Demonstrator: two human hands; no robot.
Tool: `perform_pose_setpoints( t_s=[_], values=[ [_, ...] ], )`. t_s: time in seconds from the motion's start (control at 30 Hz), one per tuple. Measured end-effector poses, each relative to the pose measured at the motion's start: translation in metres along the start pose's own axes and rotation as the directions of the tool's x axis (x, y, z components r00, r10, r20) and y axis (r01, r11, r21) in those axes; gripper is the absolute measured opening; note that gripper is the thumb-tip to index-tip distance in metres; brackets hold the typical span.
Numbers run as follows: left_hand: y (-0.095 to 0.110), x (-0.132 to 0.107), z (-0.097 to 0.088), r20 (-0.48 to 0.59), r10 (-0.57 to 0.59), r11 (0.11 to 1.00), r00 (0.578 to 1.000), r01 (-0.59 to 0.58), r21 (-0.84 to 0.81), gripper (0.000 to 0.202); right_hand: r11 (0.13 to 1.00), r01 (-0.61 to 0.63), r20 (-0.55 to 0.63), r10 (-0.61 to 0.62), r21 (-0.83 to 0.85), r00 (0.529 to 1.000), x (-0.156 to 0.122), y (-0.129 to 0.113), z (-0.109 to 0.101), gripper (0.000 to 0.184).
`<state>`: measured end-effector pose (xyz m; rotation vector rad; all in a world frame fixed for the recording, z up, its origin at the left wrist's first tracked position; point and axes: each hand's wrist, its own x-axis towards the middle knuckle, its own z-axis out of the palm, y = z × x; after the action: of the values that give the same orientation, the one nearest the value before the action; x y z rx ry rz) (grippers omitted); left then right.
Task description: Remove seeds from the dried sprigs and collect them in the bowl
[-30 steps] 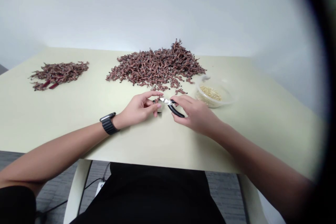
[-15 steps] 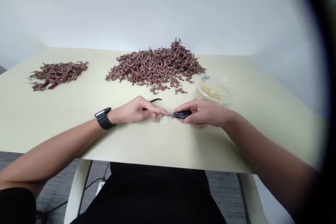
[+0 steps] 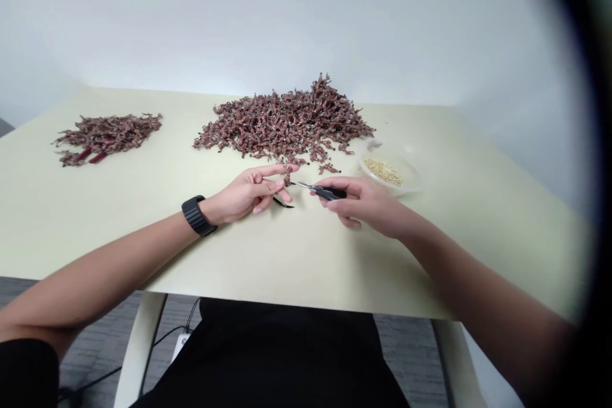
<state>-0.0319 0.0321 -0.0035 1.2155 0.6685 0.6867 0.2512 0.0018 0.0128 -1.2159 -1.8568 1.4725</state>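
My left hand [image 3: 246,194] pinches a small brown figure [image 3: 287,177] between thumb and fingers. From under the same hand a thin, curved black tip [image 3: 283,203] sticks out; the rest of that tool is hidden. My right hand [image 3: 366,204] is closed around small black-handled snips [image 3: 329,192], whose slim metal tips point left at the figure. Whether the tips touch it is too small to tell. Just beyond both hands lies a big heap of similar brown figures [image 3: 282,121], with a few loose ones at its near edge.
A smaller pile of brown figures [image 3: 112,131], with dark red pieces among them, lies at the left of the pale table [image 3: 239,274]. Right of the heap stands a clear round tub [image 3: 406,186] holding yellowish bits [image 3: 382,171]. A wall rises behind the table.
My left hand has turned, its fingers now pointing up and away with the figure raised. The curved black tip has swung from above the hand to below. The snips have shifted slightly away from me.
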Motion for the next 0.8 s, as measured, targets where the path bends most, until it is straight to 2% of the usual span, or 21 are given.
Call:
perform_pose_setpoints(
  t_s=[0.03,0.1,0.17,0.23,0.47,0.8],
  values=[
    [0.001,0.001,0.001,-0.029,0.01,1.0,1.0,-0.01,0.017,0.05,0.984,0.058,-0.105,-0.077,-0.168,0.992,0.0,0.001,0.003,0.047],
    [0.001,0.001,0.003,-0.064,0.034,0.997,0.997,-0.03,0.066,0.052,0.871,0.16,-0.219,-0.289,-0.465,0.932,0.001,0.002,0.01,0.048],
    [0.001,0.0,0.005,-0.07,0.051,0.993,0.996,-0.043,0.109,0.053,0.737,0.242,-0.195,-0.453,-0.631,0.87,0.002,0.004,0.015,0.046],
    [0.001,-0.002,0.006,-0.06,0.053,0.99,0.997,-0.044,0.136,0.053,0.662,0.296,-0.135,-0.518,-0.689,0.845,0.003,0.005,0.017,0.045],
    [0.002,-0.003,0.008,-0.048,0.014,0.98,0.999,-0.004,0.2,0.053,0.588,0.307,-0.075,-0.535,-0.749,0.841,0.004,0.008,0.015,0.04],
    [0.004,-0.004,0.009,-0.047,-0.008,0.975,0.999,0.018,0.221,0.055,0.575,0.318,-0.02,-0.504,-0.754,0.864,0.004,0.01,0.015,0.041]
  ],
)
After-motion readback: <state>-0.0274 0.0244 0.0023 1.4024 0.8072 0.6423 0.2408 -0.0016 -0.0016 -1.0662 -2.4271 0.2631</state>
